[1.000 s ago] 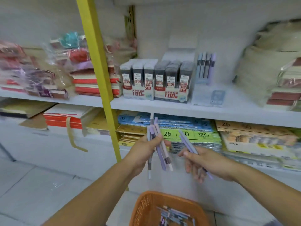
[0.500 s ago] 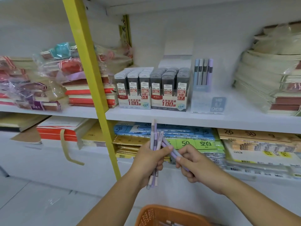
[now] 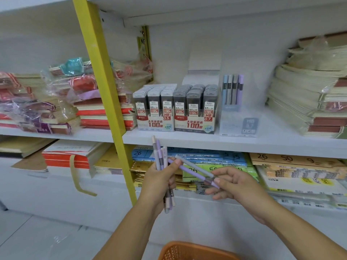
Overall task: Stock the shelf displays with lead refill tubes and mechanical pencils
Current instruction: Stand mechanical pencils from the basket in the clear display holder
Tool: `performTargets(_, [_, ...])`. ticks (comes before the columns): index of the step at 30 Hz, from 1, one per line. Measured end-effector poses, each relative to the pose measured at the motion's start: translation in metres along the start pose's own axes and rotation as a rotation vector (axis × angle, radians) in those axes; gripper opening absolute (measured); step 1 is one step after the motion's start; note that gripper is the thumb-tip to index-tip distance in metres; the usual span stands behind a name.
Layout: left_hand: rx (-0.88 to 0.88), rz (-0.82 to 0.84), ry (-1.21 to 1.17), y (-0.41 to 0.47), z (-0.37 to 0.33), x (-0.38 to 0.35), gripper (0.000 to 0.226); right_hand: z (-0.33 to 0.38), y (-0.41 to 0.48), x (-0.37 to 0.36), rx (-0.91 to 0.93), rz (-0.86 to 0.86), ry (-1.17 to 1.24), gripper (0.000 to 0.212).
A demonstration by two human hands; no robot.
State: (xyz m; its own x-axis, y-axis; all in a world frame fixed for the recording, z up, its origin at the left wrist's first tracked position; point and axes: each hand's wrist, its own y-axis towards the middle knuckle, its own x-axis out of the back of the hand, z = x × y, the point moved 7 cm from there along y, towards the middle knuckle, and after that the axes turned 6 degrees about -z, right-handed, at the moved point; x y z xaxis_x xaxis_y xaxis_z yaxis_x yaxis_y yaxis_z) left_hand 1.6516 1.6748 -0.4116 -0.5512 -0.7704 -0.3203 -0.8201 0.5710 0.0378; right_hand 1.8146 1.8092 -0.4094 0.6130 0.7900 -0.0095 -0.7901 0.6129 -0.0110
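Observation:
My left hand (image 3: 159,182) grips an upright bundle of pastel mechanical pencils (image 3: 159,156) in front of the lower shelf. My right hand (image 3: 232,184) pinches two pencils, a purple one and a grey one (image 3: 193,170), that slant up to the left and touch the thumb of my left hand. On the middle shelf (image 3: 206,141) stand two display boxes of lead refill tubes, one marked 0.5 (image 3: 155,109) and one marked 0.7 (image 3: 195,109). To their right a clear pencil display box (image 3: 237,119) holds several upright pencils (image 3: 232,89).
A yellow shelf post (image 3: 101,81) slants down just left of my hands. Stacked notebooks fill the shelf left (image 3: 56,102) and right (image 3: 309,102). Flat paper packs (image 3: 206,162) lie on the lower shelf. An orange basket (image 3: 187,250) shows at the bottom edge.
The view has tilted up and closer to the shelf. My right hand has drawn its two pencils to the right, away from the bundle in my left hand.

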Motion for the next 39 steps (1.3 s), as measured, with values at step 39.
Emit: performTargets(39, [-0.248, 0.029, 0.138, 0.045, -0.124, -0.105, 0.01, 0.241, 0.109, 0.064, 0.726, -0.28, -0.928, 0.019])
